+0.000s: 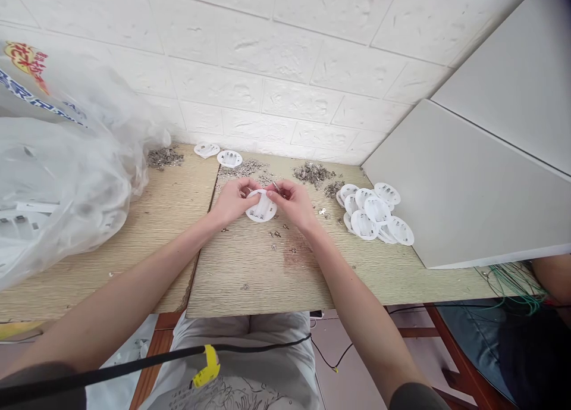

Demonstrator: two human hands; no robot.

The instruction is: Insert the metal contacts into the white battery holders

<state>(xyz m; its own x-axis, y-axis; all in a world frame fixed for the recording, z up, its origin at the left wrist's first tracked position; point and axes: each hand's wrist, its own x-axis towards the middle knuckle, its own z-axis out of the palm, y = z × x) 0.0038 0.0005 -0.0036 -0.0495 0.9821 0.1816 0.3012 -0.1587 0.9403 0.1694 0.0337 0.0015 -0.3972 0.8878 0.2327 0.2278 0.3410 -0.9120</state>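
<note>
Near the middle of the table, a round white plastic disc (262, 210) with small metal clips is held between my two hands. My left hand (237, 197) grips its left edge, thumb on the upper face. At its upper right edge, my right hand (292, 200) has its thumb against the disc and fingers curled; a thin dark metal piece (277, 188) shows by the fingers, its kind too small to tell. Several small metal clips (277, 234) lie loose just below the disc. Behind my hands spreads a heap of metal clips (250, 167).
At the right, a pile of white discs (377, 210) stands beside a grey-white panel (482, 190). Two discs (229, 158) lie near the wall. More clips (312, 173) are heaped behind my right hand. A large plastic bag (89, 160) of discs fills the left side. Green wires (513, 285) hang at right.
</note>
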